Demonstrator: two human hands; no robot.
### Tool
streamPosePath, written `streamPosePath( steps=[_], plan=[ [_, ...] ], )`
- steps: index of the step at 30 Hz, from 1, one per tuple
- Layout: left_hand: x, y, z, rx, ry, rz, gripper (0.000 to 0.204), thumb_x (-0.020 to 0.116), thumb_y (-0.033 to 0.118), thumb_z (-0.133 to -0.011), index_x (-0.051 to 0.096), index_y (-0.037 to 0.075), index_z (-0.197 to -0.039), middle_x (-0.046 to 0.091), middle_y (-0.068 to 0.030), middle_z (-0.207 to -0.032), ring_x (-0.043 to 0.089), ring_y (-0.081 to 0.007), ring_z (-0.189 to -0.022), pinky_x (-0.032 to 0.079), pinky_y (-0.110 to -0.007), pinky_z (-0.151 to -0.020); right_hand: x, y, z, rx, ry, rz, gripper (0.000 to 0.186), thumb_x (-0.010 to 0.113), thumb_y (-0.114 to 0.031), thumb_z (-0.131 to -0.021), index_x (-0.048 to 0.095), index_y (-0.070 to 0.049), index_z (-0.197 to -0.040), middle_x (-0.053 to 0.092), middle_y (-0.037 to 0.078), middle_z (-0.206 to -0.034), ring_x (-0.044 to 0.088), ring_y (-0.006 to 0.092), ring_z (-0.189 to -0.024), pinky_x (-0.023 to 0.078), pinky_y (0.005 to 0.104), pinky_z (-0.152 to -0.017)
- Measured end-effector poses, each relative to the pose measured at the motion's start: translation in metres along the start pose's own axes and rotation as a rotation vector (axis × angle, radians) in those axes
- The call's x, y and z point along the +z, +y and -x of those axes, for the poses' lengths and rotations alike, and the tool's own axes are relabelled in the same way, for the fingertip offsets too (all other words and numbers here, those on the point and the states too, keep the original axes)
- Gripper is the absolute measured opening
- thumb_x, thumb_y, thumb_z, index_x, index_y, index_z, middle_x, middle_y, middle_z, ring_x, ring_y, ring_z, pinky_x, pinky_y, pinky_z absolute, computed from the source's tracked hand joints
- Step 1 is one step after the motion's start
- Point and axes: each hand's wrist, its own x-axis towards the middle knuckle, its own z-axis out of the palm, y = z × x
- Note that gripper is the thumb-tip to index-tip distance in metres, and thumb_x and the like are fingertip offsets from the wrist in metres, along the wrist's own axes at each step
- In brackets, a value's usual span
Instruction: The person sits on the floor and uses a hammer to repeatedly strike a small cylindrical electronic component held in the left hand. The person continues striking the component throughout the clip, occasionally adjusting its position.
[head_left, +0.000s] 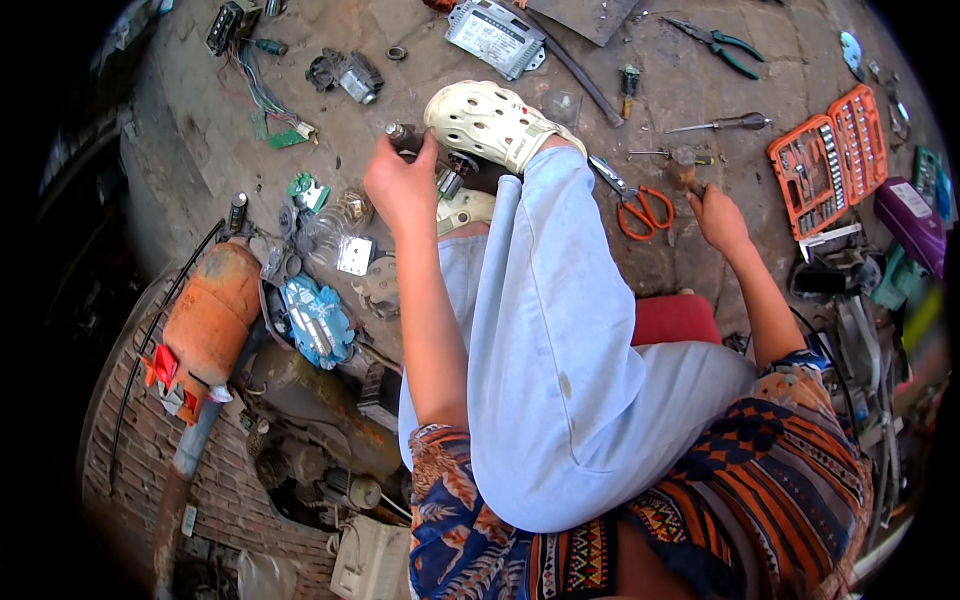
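My left hand (398,182) is closed around a dark cylindrical metal part (403,137) beside the toe of my cream clog (485,118). Just right of those fingers, a silvery metal part (452,178) shows between the two clogs, its lower portion hidden. My right hand (720,218) grips the short wooden handle of a small hammer (686,168), its head pointing away from me. Orange-handled scissors (640,208) lie left of this hand. Past the hammer head are a thin screwdriver (652,153) and a larger dark-handled screwdriver (730,123).
An orange socket set case (838,150) lies open at right, near a purple bottle (910,222). Green-handled pliers (728,48) and a silver electronic module (494,38) lie farther away. At left stand an orange cylinder (212,305) and a blue bag (317,318) among scrap parts.
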Motion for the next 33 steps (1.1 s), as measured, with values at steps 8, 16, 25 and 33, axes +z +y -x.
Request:
streamPosePath(
  steps=[8,16,25,33],
  plan=[
    [0.001,-0.001,0.006,0.006,0.032,0.033,0.028,0.075,0.024,-0.074,0.067,0.000,-0.088,0.068,-0.0134,-0.074,0.067,-0.0231,-0.067,0.051,-0.033,-0.065,0.000,0.000,0.001,0.008,0.002,-0.012,0.042,0.049,-0.039,-0.093,0.052,0.003,-0.097,0.063,0.027,-0.091,0.060,0.0444,-0.088,0.047,0.0511,-0.076],
    [0.002,-0.010,0.018,-0.018,0.144,0.124,0.022,0.072,0.019,-0.074,0.069,0.002,-0.087,0.068,-0.0121,-0.074,0.067,-0.0212,-0.067,0.051,-0.032,-0.066,-0.002,-0.003,0.003,0.017,0.001,-0.018,0.042,0.049,-0.039,-0.093,0.052,0.003,-0.097,0.063,0.028,-0.091,0.060,0.0447,-0.088,0.047,0.0511,-0.077],
    [-0.003,-0.003,0.006,0.002,0.053,0.001,0.023,0.072,0.024,-0.073,0.069,0.003,-0.083,0.067,-0.0133,-0.071,0.067,-0.0227,-0.064,0.051,-0.032,-0.064,0.006,0.006,-0.001,-0.015,0.032,-0.012,0.043,0.049,-0.040,-0.093,0.052,0.003,-0.096,0.063,0.028,-0.090,0.060,0.0447,-0.088,0.047,0.0511,-0.076],
    [0.010,-0.003,0.000,0.150,0.081,-0.038,0.025,0.074,0.023,-0.072,0.065,0.000,-0.076,0.064,-0.0131,-0.063,0.065,-0.0246,-0.057,0.050,-0.034,-0.058,0.001,0.000,0.001,0.019,0.025,-0.006,0.043,0.050,-0.040,-0.092,0.053,0.003,-0.095,0.063,0.027,-0.091,0.059,0.0442,-0.089,0.047,0.0507,-0.077]
  ],
)
